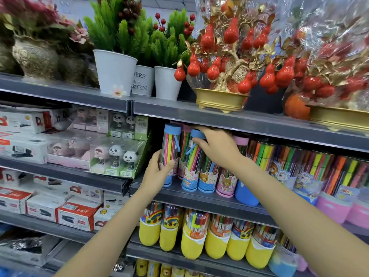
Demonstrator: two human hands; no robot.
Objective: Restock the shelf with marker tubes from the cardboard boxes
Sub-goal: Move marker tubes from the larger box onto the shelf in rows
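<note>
Nearest the camera, two bare forearms are stretched up toward the middle shelf [199,198], which serves here as the landmark. The left hand [159,170] is curled round the lower part of a blue-capped marker tube [170,148] standing upright at the left end of that shelf, the thumb being laid across the tube's front. The right hand [216,145] is placed at the top of a second blue-capped tube [192,162], just right of the first; its fingers are bent over the blue cap and the tube is seen tilted slightly. Whether the second tube's base is resting fully on the shelf cannot be told.

Further right along the same shelf, a blue-based bear tube [206,180] and a pink-based tube [227,183] are stood touching in a row, followed by larger marker tubs [303,176] with pink and blue bases.

Below the shelf, a row of yellow-based marker tubes [192,234] is lined up. To the left of the shelf, panda staplers [119,156] in green trays are displayed. Above it, white potted plants [115,70] and a gold tree with red gourds [229,62] are set out.
</note>
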